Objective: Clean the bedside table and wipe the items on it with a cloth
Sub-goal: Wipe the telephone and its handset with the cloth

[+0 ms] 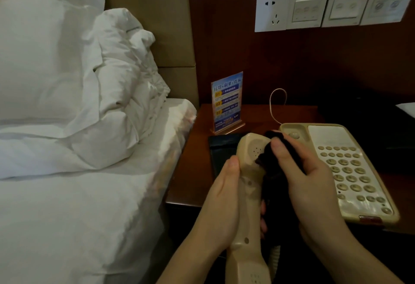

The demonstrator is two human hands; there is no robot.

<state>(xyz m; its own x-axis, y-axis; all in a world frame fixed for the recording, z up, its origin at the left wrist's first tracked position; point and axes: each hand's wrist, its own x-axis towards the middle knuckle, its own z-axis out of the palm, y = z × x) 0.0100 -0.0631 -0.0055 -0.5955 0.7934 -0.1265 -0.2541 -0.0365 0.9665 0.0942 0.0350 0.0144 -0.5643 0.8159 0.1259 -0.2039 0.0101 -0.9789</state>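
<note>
My left hand [221, 196] grips a beige telephone handset [249, 196], lifted above the front of the dark wooden bedside table [193, 171]. My right hand [310, 180] holds a dark cloth [272, 185] and presses it against the handset's earpiece end with the thumb. The beige phone base [350, 167] with its keypad lies on the table to the right. A blue printed sign in a clear stand [227, 101] stands at the table's back left. A flat black item [221, 151] lies in front of the sign, partly hidden by the handset.
A bed with white sheets and rumpled pillows [78, 104] borders the table on the left. White wall sockets and switches [332, 7] sit on the dark panel above. A thin cord [275, 106] loops up behind the phone base.
</note>
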